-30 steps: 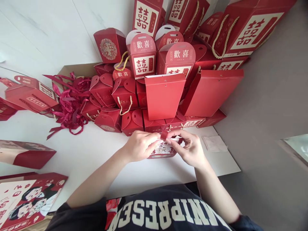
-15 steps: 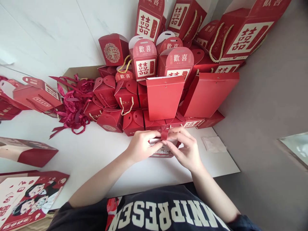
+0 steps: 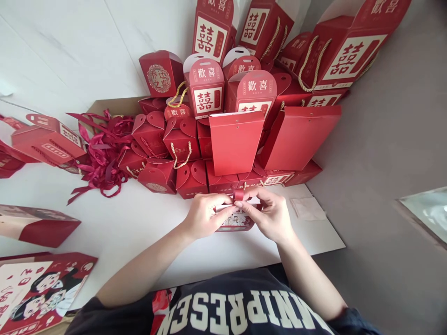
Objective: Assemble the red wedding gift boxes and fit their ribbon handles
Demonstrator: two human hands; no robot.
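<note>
A small gift box (image 3: 236,222) with a cartoon print stands on the white table, low in front of me. A loop of red ribbon (image 3: 238,194) rises at its top, between my two hands. My left hand (image 3: 205,215) is closed at the box's left upper edge, thumb and fingertips pinching the ribbon. From the other side my right hand (image 3: 270,213) pinches the same ribbon, its thumb tip meeting the left one. The fingers and hands cover both ends of the box top.
Red gift boxes (image 3: 191,179) are stacked against the wall, two tall plain red ones (image 3: 237,144) in front. Tangled dark red ribbons (image 3: 106,153) lie to the left. A flat white packet (image 3: 307,209) lies at right; printed gift bags (image 3: 45,291) stand at lower left.
The view has shifted slightly, so the boxes appear a little further left. Both hands stay at the box top; the ribbon loop between them looks rounder, and the right fingers have drawn closer in.
</note>
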